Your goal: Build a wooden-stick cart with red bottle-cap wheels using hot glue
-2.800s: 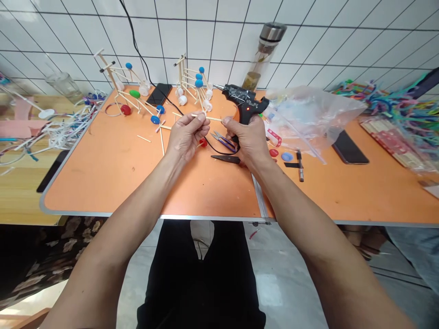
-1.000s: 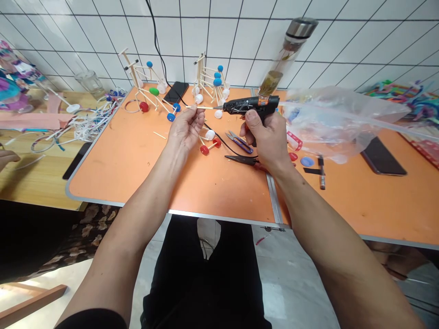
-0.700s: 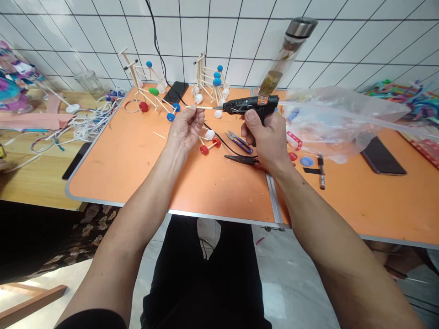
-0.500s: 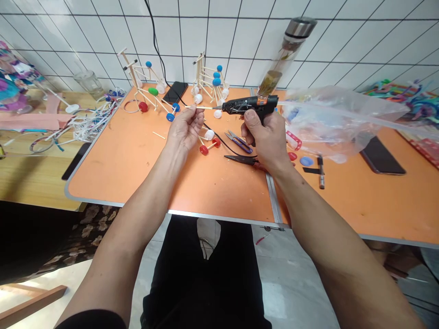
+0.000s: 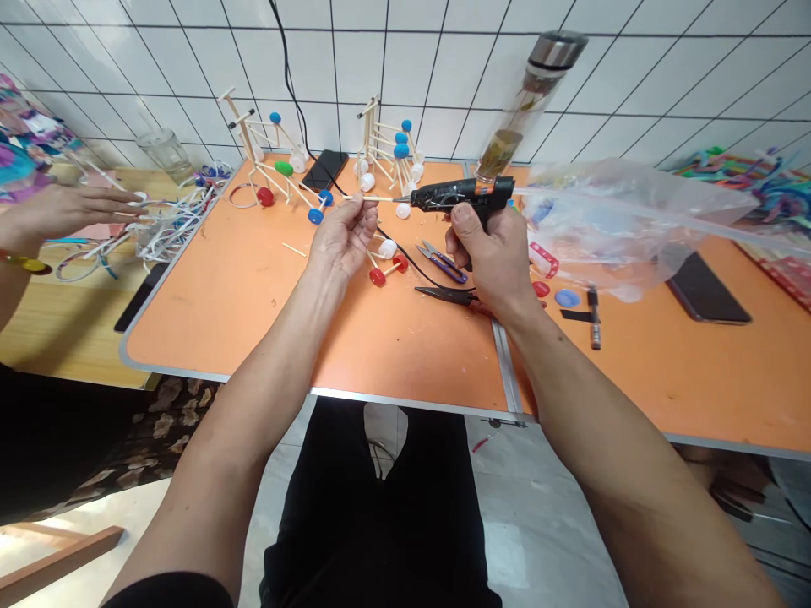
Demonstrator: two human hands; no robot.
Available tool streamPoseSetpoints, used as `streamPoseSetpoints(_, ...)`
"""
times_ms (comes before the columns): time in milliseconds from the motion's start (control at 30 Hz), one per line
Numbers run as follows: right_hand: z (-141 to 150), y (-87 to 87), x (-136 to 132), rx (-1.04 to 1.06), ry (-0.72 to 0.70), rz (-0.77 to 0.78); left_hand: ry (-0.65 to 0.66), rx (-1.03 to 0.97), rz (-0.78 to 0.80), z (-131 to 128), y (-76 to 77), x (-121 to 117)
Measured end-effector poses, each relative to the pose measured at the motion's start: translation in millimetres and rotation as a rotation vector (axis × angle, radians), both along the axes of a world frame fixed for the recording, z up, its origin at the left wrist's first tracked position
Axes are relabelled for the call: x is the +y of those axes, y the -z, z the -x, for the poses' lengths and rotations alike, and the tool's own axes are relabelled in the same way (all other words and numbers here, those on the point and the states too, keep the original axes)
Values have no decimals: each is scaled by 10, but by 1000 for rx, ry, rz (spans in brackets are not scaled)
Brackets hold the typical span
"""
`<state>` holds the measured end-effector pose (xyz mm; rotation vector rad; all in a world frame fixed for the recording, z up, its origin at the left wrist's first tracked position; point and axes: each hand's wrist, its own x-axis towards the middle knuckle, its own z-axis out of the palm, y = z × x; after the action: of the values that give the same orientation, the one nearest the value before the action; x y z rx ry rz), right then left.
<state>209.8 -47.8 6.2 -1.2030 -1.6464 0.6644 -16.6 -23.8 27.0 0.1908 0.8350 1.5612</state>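
Observation:
My left hand (image 5: 342,236) pinches a thin wooden stick (image 5: 375,199) and holds it level above the orange table (image 5: 253,321). My right hand (image 5: 494,253) grips a black hot glue gun (image 5: 459,194), whose nozzle touches the stick's right end. Just below the stick lie a small piece with red caps (image 5: 388,270) and a white cap (image 5: 388,248). Small scissors (image 5: 440,260) and black pliers (image 5: 447,294) rest between my hands.
Two stick-and-cap models (image 5: 272,173) (image 5: 386,156) stand at the back by a black phone (image 5: 324,171). A tall glass bottle (image 5: 523,105) and a clear plastic bag (image 5: 621,224) are to the right. Another person's hand (image 5: 69,211) reaches over white strips (image 5: 158,232) at the left.
My right hand has lifted the glue gun from upright to level and brought its nozzle to the stick's end. In the last half second another person's hand came in at the left.

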Motion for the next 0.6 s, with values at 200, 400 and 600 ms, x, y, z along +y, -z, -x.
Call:
streamPoseSetpoints(200, -8, 36, 26, 19, -34, -31, 7, -2, 9, -9, -25, -21)
streamPoseSetpoints(400, -4, 23, 26, 50, -56, -46, 20, -9, 8, 0, -21, -24)
streamPoseSetpoints(600, -3, 30, 25, 33, -36, -26, 23, -9, 16, 8, -11, -18)
